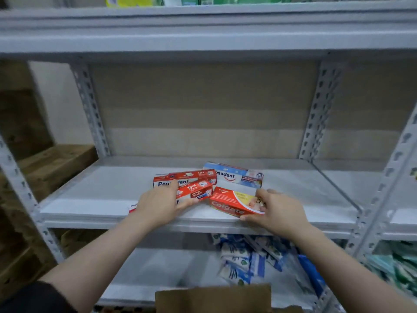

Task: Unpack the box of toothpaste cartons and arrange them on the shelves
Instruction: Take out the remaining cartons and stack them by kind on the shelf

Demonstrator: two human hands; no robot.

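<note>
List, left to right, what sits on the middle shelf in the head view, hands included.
Left hand on a red Pepsodent carton → red Colgate carton → right hand gripping the Colgate's right end. The blue-and-white Pepsodent carton lies behind, overlapping several, so it has no clear place.

My left hand (158,205) covers most of 1 Pepsodent carton (196,192); the cardboard box (213,298) is cut off below, and the top-shelf packages (128,0) blur.

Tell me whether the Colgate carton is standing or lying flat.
Lying flat: the Colgate carton rests on its broad face on the shelf.
</note>
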